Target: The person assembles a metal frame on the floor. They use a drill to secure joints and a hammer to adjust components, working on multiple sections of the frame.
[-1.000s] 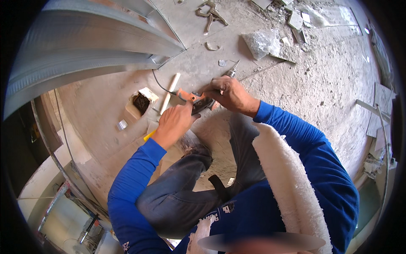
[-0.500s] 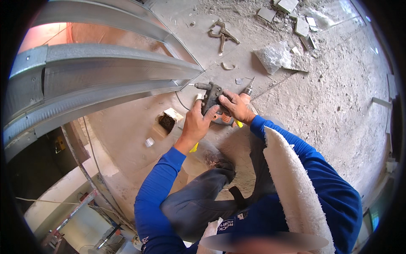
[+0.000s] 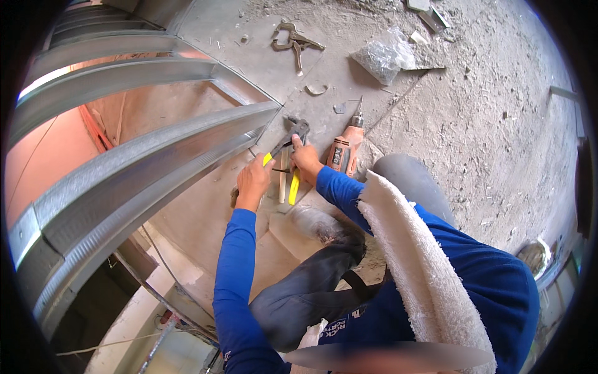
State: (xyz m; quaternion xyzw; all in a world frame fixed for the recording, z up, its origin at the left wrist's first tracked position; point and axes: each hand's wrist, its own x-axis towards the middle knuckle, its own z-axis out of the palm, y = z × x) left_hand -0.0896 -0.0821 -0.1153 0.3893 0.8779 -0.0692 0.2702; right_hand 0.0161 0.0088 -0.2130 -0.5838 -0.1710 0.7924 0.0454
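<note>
Both hands hold a long-handled hand riveter (image 3: pixel 299 129) with a dark head and yellow grips, its head close to the foot of a metal stud. My left hand (image 3: pixel 253 181) is closed round one handle, its yellow end showing above the fingers. My right hand (image 3: pixel 304 159) grips the other arm just below the head; the yellow grip (image 3: pixel 294 188) of that arm sticks out beneath. The handles stand apart. On the floor right of my right hand lies an orange power drill (image 3: pixel 345 151), its bit pointing away from me.
Galvanised metal studs (image 3: pixel 187 134) run along the left, joined to a floor track (image 3: pixel 244 81). Farther off lie a locking clamp (image 3: pixel 296 45), a clear plastic bag (image 3: pixel 385 57) and a curved scrap (image 3: pixel 316 90). Rough rubble (image 3: pixel 492 124) covers the floor at right.
My hands have shifted from the riveter's head region onto its spread handles. The drill, partly hidden behind my right hand before, now shows fully. The view has shifted too.
</note>
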